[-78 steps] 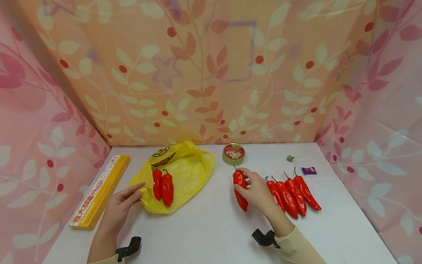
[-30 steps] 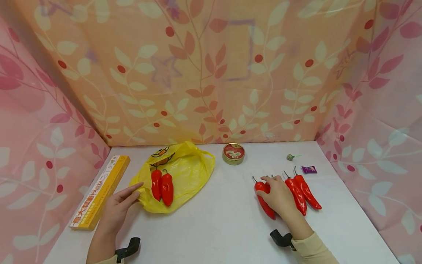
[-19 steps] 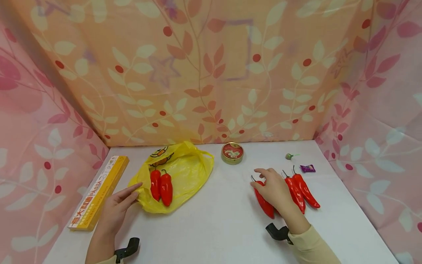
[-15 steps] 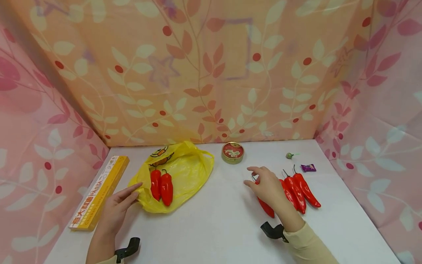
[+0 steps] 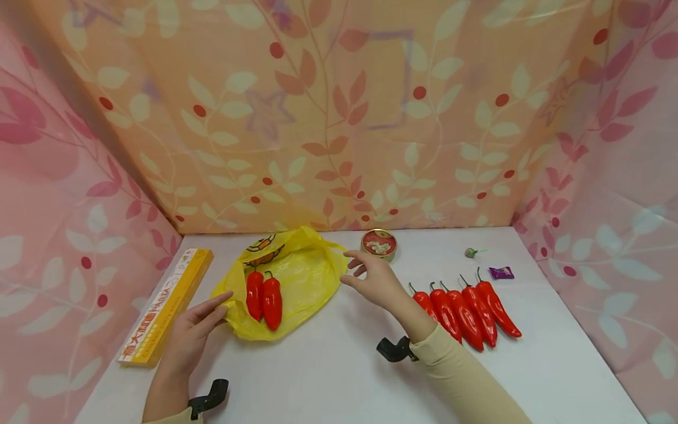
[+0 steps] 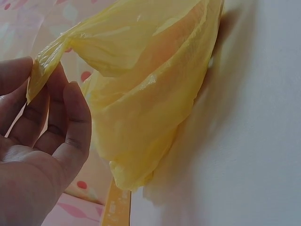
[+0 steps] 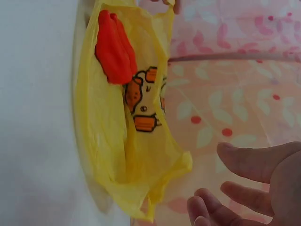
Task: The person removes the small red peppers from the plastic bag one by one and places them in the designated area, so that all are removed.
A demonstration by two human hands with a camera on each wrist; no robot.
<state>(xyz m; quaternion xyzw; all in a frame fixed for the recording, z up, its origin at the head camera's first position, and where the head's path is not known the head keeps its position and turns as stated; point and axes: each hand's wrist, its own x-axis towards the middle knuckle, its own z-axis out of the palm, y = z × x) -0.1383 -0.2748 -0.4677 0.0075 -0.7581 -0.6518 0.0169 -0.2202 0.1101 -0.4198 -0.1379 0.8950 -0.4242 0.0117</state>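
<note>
A yellow plastic bag point(image 5: 315, 274) lies with its mouth spread, and two red chili peppers point(image 5: 272, 303) sit inside it. My left hand point(image 5: 185, 335) pinches the bag's left rim between thumb and fingers, as the left wrist view shows up close. Near the bag's right edge is my right hand point(image 5: 378, 281), fingers parted and holding nothing. The right wrist view shows a gap between this hand and the bag point(image 7: 101, 127). Several more red chili peppers point(image 5: 465, 321) lie side by side to the right, the leftmost partly hidden by my right forearm.
A yellow pasta box point(image 5: 166, 309) lies left of the bag. At the back stands a round red-and-gold tin point(image 5: 379, 242). A small green-stemmed ball point(image 5: 470, 252) and a purple wrapped candy point(image 5: 501, 272) lie at the back right. Patterned cloth walls enclose the table.
My right hand held a chili pepper, set it down at the left end of the row, let go, and moved left to the bag. My left hand stayed at the rim.
</note>
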